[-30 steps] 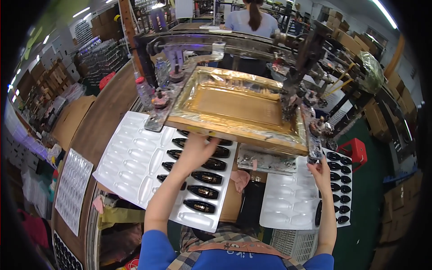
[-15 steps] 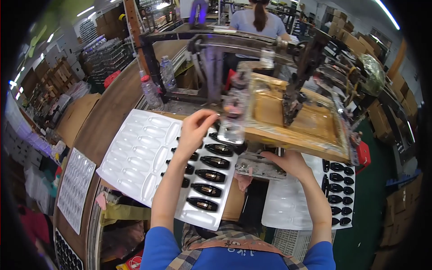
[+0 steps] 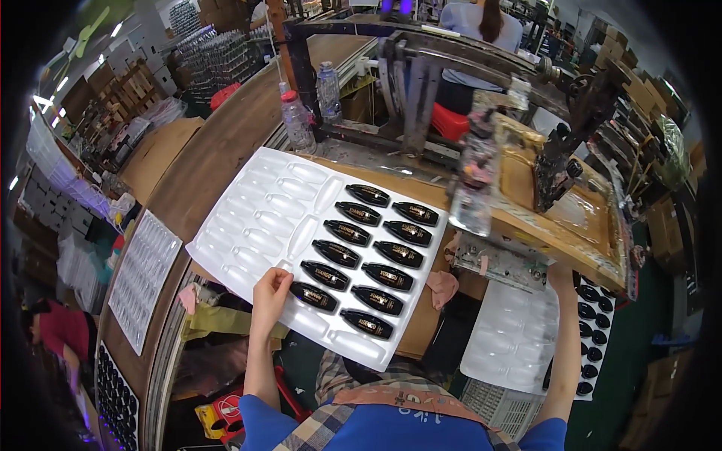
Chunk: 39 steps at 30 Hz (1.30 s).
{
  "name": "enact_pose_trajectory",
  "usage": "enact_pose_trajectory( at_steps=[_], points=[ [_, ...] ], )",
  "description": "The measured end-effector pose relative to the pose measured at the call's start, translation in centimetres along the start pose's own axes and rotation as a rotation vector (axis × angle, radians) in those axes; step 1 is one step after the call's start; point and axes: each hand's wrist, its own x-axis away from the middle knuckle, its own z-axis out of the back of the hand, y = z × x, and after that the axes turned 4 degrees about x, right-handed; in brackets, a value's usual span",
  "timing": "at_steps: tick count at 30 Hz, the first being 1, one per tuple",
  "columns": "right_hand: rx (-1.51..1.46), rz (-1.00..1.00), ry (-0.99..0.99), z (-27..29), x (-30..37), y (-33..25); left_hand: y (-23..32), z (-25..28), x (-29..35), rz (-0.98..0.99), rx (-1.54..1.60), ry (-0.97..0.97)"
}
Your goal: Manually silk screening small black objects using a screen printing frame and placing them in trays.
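A white moulded plastic tray (image 3: 320, 327) lies at an angle in front of me. Glossy black pointed-oval pieces (image 3: 380, 299) with gold print fill two columns on its right half. My left hand (image 3: 272, 289) is over the tray, thumb and fingertips pinched together beside the left tip of a nearer black piece (image 3: 314, 295); what is between the fingertips is hidden. At right, my right hand (image 3: 560, 276) reaches to the lower edge of a wooden-framed printing screen (image 3: 553, 233). Its fingers are mostly hidden there, near a stained metal fixture (image 3: 500, 263).
A second white tray (image 3: 508, 331) lies to the right, beside a sheet of small black pieces (image 3: 594, 338). Plastic bottles (image 3: 298, 124) stand behind the main tray. A pink cloth (image 3: 442, 288) hangs by the fixture. A person (image 3: 481, 41) sits beyond the machine; another (image 3: 64, 331) is far left.
My left hand has come from the far part of the tray to its near left, beside the black pieces. My right hand has moved rightward, and the whole view has shifted.
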Motion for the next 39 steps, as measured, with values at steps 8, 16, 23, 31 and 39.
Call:
enact_pose_trajectory(
  at_steps=[8, 16, 23, 31, 39],
  points=[
    [-0.038, 0.048, 0.454, -0.5, 0.8, 1.4, 3.2, -2.3, -0.4, -0.298, -0.485, 0.15],
    [-0.866, -0.31, 0.162, 11.7, 4.5, -5.2, 17.1, -14.6, -5.2, -0.568, -0.053, -0.521],
    [-1.13, 0.078, 0.29, 20.0, 4.9, -12.5, 16.0, -21.5, -10.1, -0.776, 0.072, -0.378],
    [-0.887, 0.077, 0.023, 23.2, 3.3, -18.4, 15.6, -11.7, -6.4, -0.442, 0.431, -0.247],
    [-1.032, -0.037, 0.43, 19.2, 10.2, -9.5, 3.5, -5.6, 8.9, -0.096, 0.277, -0.026]
  ],
)
